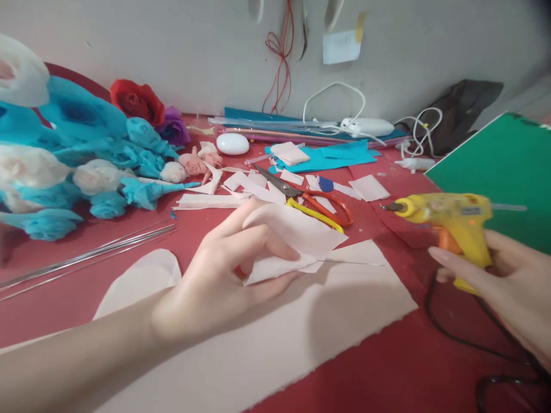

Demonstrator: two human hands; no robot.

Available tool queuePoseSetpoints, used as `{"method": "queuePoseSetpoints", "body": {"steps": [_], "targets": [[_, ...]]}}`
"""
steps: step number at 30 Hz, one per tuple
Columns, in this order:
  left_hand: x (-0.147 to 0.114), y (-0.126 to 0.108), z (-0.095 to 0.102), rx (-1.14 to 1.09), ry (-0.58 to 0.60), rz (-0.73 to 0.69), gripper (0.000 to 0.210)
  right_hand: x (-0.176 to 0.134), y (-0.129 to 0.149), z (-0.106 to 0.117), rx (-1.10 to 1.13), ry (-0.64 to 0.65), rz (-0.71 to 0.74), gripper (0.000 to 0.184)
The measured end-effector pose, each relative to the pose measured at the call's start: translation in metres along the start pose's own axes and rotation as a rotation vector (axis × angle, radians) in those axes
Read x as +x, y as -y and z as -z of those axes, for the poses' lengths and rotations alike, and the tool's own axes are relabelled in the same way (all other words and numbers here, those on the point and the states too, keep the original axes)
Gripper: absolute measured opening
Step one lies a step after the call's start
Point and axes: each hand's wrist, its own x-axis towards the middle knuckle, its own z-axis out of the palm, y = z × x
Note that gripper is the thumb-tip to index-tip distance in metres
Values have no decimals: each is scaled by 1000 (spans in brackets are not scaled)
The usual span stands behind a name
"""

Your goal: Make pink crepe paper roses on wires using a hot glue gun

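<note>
My left hand [241,258] is closed on a folded piece of pale pink crepe paper [297,226], pinching its lower edge. From that pinched end a thin wire [355,263] sticks out to the right. Beneath the hand lies a larger pale sheet [348,304]. On the right, my right hand [503,281] wraps round the handle of a yellow hot glue gun [456,212], its nozzle pointing left, apart from the paper. A small orange light glows on its body, and a clear glue stick [508,207] protrudes from the back.
Scissors [301,195] with red and yellow handles lie among paper scraps just behind my left hand. Blue, white and red paper flowers [138,103] fill the left side, near metal wires [94,252]. A green board [495,166] leans at the right; the gun's black cord [456,338] trails below.
</note>
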Motion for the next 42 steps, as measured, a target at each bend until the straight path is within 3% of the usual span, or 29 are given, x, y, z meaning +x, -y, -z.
{"method": "queuePoseSetpoints", "body": {"steps": [3,8,11,13,14,16,18,20,22,27,39,42], "targets": [[1,1,0,-26,-8,-12,9,18,-8,-1,-3,101,-164,36],[2,1,-1,-59,19,-8,8,34,-32,-14,-121,120,-156,44],[2,0,-1,-60,14,-2,8,30,-30,-14,-239,28,-90,49],[1,0,-1,-66,12,1,8,17,-12,-11,-291,-111,-7,52],[1,0,-1,-73,11,0,8,6,1,-9,-301,-185,57,47],[1,0,-1,-89,5,-10,8,-18,31,-7,-207,-356,383,25],[1,-1,-1,-96,-6,-20,8,-41,61,-10,-74,-229,734,12],[1,-1,-1,-88,-12,-15,8,-56,84,-18,-12,-60,918,16],[1,-1,-1,-78,-12,0,9,-61,95,-29,56,-57,1006,17],[0,0,0,-65,17,6,8,-55,96,-47,71,-117,984,22],[2,1,3,43,70,7,11,-53,90,-51,122,-3,969,28],[2,1,4,55,72,-12,12,-53,89,-50,115,-29,985,26]]}}
